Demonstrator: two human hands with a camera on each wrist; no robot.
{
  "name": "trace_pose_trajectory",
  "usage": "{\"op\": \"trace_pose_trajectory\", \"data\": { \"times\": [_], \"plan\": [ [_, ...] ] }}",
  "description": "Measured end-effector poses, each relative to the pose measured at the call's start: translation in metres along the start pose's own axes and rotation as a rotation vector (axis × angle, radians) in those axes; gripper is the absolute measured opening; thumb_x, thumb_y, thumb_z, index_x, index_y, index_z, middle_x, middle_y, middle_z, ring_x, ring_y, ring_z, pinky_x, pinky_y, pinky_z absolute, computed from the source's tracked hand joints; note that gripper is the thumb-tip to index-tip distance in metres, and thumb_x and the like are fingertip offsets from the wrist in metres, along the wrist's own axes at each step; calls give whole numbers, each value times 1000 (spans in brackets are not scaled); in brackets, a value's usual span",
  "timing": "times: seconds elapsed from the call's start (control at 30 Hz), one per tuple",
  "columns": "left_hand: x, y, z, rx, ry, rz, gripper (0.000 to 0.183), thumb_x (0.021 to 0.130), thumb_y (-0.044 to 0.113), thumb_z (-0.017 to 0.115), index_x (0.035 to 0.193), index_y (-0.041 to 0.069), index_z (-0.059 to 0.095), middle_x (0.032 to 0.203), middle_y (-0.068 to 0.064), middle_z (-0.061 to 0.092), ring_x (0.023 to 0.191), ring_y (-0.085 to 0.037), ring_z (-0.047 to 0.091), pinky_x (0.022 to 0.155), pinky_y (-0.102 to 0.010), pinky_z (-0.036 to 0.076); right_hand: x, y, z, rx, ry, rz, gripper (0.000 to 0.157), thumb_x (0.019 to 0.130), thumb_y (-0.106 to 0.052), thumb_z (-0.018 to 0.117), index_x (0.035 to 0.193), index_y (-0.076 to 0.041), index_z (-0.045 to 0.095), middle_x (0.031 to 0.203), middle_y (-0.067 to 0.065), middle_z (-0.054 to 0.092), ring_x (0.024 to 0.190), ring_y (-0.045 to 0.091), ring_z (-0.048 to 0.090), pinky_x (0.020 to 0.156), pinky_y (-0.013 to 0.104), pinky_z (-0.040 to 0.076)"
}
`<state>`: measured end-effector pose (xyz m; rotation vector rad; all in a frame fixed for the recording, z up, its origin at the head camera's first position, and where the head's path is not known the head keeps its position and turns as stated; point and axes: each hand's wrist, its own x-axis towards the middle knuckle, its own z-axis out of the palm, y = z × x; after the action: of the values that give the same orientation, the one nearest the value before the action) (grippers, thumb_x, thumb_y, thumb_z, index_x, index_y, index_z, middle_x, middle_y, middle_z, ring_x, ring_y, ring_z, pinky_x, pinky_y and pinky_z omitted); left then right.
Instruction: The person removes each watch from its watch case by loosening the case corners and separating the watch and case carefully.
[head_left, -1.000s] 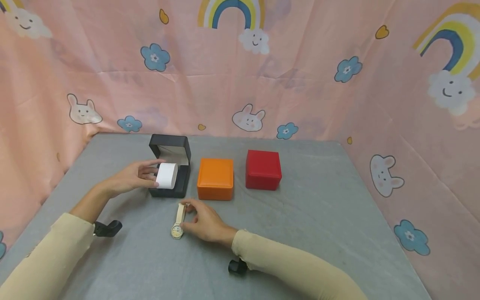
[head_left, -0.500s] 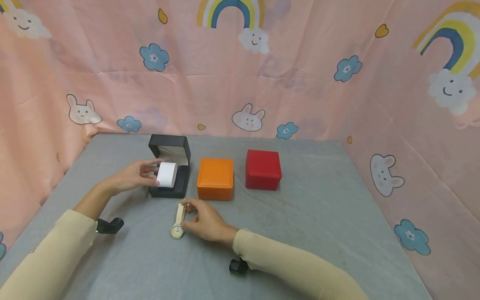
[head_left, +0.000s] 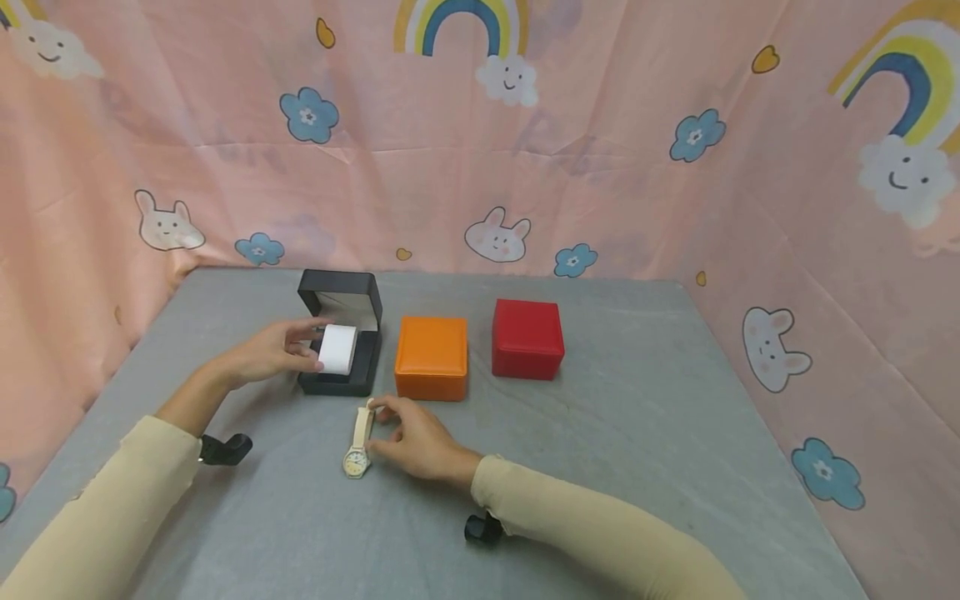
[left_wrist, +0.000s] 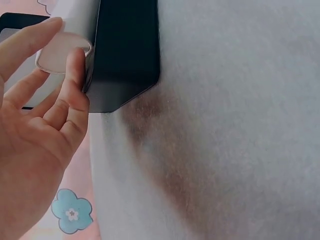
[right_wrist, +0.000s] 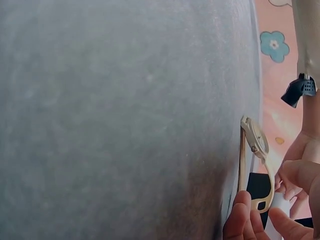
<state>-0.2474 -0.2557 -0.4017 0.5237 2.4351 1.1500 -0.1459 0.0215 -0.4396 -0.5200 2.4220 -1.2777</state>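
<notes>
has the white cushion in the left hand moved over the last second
Yes, slightly: in the head view, the white cushion has shifted toward the picture's right against the black box.

We are gripping the strap of a cream watch (right_wrist: 256, 137) with our right hand (right_wrist: 290, 227), its dial lying beyond the fingertips, while our left hand (right_wrist: 300, 150) and a partly hidden dark box (right_wrist: 258, 185) are showing past it.

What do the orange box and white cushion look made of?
Orange box: likely leatherette over a rigid shell; soft sheen, crisp edges, bordered lid top.
White cushion: possibly leatherette or fabric; smooth, rounded, edged end panel in left wrist view; filling hidden.
</notes>
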Motion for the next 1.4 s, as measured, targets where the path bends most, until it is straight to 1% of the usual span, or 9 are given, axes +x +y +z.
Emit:
{"op": "trace_pose_trajectory", "data": {
  "times": [0.2, 0.47, 0.63, 0.73, 0.8, 0.93, 1.1, 1.3, 1.4],
  "plan": [
    [2, -3, 0, -51, -3, 11, 79, 92, 13, 73, 156, -4, 29, 160, -32, 31, 104, -14, 67, 82, -22, 53, 0, 2, -2, -11, 4, -2, 47, 91, -19, 76, 135, -14, 59, 123, 7, 66, 75, 6, 55, 67, 18, 47],
    [4, -8, 4, -66, -16, 55, 75, 93, 11, 71, 157, 3, 33, 159, -28, 34, 91, -6, 65, 76, -24, 51, -2, 3, -4, -6, 4, -3, 46, 92, -19, 75, 134, -14, 59, 122, 8, 66, 76, 6, 56, 69, 19, 48],
    [3, -7, 6, -64, 1, 57, 70, 93, 6, 70, 155, 4, 38, 128, -27, 60, 84, -7, 64, 68, -27, 47, -1, 4, -4, 0, 0, -7, 46, 92, -18, 75, 135, -14, 59, 121, 8, 66, 76, 6, 57, 69, 19, 49],
    [3, -7, 6, -51, 6, 50, 65, 94, 3, 68, 153, 2, 41, 108, -22, 67, 82, -7, 64, 67, -27, 46, -1, 4, -4, 2, -2, -8, 46, 91, -18, 75, 134, -14, 60, 121, 8, 66, 76, 6, 57, 69, 19, 49],
    [3, -7, 6, -31, 7, 49, 61, 94, 2, 66, 151, 1, 44, 107, -20, 68, 82, -7, 64, 68, -27, 47, -2, 4, -4, 0, -1, -8, 45, 91, -17, 76, 134, -14, 60, 121, 8, 66, 76, 6, 57, 69, 19, 49],
    [6, -8, 6, 16, 18, 41, 57, 95, 1, 65, 149, -1, 46, 121, -24, 64, 84, -9, 64, 70, -25, 47, -2, 4, -4, -2, 0, -5, 46, 91, -17, 76, 134, -14, 60, 121, 8, 66, 76, 5, 57, 69, 19, 49],
    [9, -8, 8, 63, 30, 17, 55, 95, 2, 65, 146, -2, 49, 155, -31, 38, 84, -10, 64, 70, -23, 47, -2, 5, -4, 5, 4, 6, 46, 91, -18, 76, 134, -15, 60, 121, 8, 66, 77, 6, 57, 69, 19, 49],
    [11, -6, 9, 88, 41, 12, 54, 93, 4, 68, 144, -3, 52, 157, -34, 32, 81, -9, 62, 68, -22, 46, -2, 5, -5, 7, 4, 24, 47, 91, -18, 76, 135, -15, 59, 121, 6, 66, 79, 6, 57, 69, 20, 49],
    [11, -6, 9, 90, 49, 2, 55, 91, 6, 70, 143, -2, 53, 157, -34, 32, 70, -7, 56, 61, -22, 44, -2, 4, -5, 10, 3, 22, 47, 91, -18, 76, 135, -15, 59, 121, 7, 66, 79, 6, 57, 69, 20, 49]
  ]
}}
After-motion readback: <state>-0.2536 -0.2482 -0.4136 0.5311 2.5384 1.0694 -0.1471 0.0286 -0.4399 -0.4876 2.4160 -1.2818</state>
